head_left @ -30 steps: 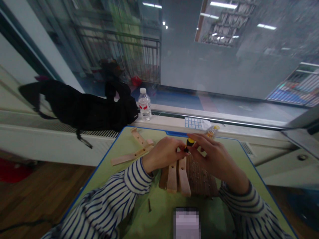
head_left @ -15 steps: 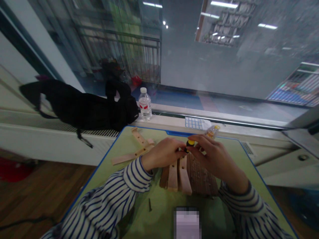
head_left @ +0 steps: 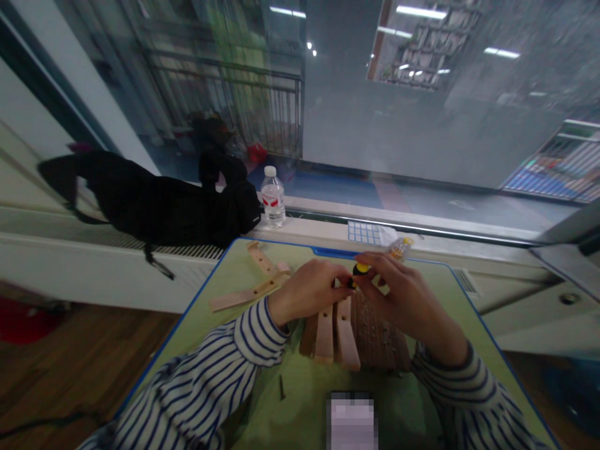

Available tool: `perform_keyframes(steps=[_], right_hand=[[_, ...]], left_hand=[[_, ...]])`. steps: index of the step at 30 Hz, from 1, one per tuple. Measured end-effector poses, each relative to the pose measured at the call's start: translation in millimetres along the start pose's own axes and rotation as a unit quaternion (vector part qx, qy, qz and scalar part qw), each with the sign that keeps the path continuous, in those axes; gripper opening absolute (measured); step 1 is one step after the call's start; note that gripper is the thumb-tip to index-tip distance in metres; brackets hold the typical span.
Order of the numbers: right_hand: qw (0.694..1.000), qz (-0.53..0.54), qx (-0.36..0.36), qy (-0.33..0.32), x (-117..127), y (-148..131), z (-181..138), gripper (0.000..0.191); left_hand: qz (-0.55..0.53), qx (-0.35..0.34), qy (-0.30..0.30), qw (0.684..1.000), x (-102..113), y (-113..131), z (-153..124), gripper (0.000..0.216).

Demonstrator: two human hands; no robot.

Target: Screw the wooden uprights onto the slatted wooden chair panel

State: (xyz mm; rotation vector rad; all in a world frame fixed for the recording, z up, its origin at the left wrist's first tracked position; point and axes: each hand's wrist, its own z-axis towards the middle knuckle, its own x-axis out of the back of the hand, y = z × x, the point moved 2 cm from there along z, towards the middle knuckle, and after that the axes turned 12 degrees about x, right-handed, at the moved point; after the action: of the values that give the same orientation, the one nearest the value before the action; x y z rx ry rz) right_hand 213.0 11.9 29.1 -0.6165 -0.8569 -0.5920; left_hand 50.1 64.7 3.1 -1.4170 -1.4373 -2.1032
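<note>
My right hand (head_left: 398,290) is closed around a short screwdriver (head_left: 360,269) with a yellow and black handle, tilted above the work. Close beside its dark lower end, the fingers of my left hand (head_left: 313,287) are pinched together; what they grip is hidden. Under both hands lies a brown, ridged wooden block (head_left: 382,337). Two pale wooden strips with holes, a left strip (head_left: 325,340) and a right strip (head_left: 347,344), rest on it side by side, their far ends covered by my hands. A dark screw (head_left: 282,387) lies on the table nearer to me.
More pale wooden pieces (head_left: 239,299) lie at the table's left. The green table (head_left: 210,350) has a blue edge. On the sill behind stand a water bottle (head_left: 273,199), a black bag (head_left: 164,206) and a small clear packet (head_left: 400,248). A phone-like blurred object (head_left: 352,425) lies at the front.
The screwdriver and my right fingers have shifted very slightly to the right. My left hand stays nearly in place.
</note>
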Motion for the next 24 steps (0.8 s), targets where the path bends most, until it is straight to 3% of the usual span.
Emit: perform_keyframes(steps=[6,17,24], right_hand=[[1.0,0.008,0.02,0.003,-0.4,-1.3,0.0,0.029],[1.0,0.01,-0.011,-0.003,-2.8,1.1,-1.6,0.023],[1.0,0.003,-0.018,-0.007,-2.7,3.1,-1.2,0.022]], left_hand=[[0.023,0.004,-0.013,1.0,2.2,2.3,-0.5,0.013],[0.002,-0.019,-0.035,0.999,1.4,0.8,-0.3,0.016],[0.008,-0.003,0.0,1.0,1.3,0.9,-0.6,0.014]])
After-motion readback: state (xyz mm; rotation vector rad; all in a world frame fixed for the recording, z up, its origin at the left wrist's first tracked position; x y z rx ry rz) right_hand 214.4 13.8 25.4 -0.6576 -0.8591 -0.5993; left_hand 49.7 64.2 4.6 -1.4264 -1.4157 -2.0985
